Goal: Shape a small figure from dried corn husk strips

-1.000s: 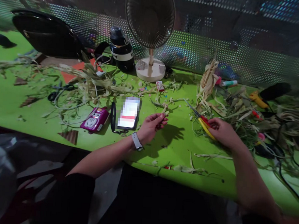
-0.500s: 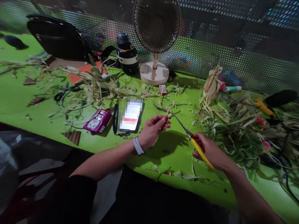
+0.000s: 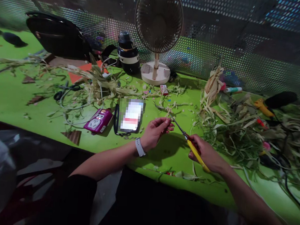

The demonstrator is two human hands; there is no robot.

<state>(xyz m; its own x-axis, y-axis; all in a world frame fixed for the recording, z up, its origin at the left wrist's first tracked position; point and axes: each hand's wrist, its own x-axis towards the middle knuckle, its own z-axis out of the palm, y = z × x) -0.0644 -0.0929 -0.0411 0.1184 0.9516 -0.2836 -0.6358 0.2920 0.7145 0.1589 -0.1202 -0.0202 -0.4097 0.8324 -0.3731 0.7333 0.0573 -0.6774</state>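
Observation:
My left hand (image 3: 156, 133), with a watch on the wrist, pinches a small piece of dry corn husk (image 3: 168, 114) above the green table (image 3: 16, 106). My right hand (image 3: 205, 153) grips yellow-and-red scissors (image 3: 189, 141) by the handles. The blade tips reach the husk piece just beyond my left fingertips. A phone (image 3: 131, 116) lies directly left of my left hand.
A purple power strip (image 3: 98, 120) lies left of the phone. A desk fan (image 3: 158, 34), a dark bottle (image 3: 128, 53) and a black bag (image 3: 57, 37) stand at the back. Heaps of husk strips (image 3: 238, 129) and cables cover the right side; more husks (image 3: 95, 84) lie at left.
My right hand has carried the scissors from the husk heap at right leftwards, bringing the blades up to the husk piece in my left hand. The left hand stayed nearly still.

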